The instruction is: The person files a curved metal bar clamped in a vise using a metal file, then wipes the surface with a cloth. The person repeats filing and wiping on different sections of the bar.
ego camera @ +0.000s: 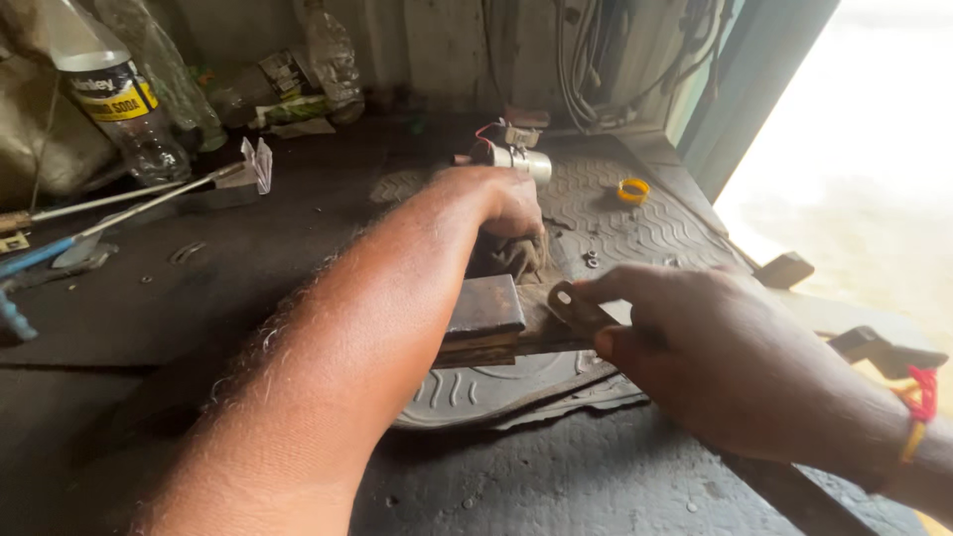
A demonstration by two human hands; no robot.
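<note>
At a grimy workbench (pixel 199 308), a person's right hand (pixel 715 347) pinches a small rusty metal bracket with a hole (pixel 568 303) against the end of a flat steel block (pixel 484 308), while the left hand (pixel 496 203), just beyond the block, is closed on a dirty rag (pixel 511 256). Held only by fingertips at the block's edge, the bracket could slip or pivot and fall toward the ribbed rubber mat (pixel 635 228) beneath the block. The washers (pixel 592 259) lying loose beyond the block could scatter if the rag sweeps them.
</note>
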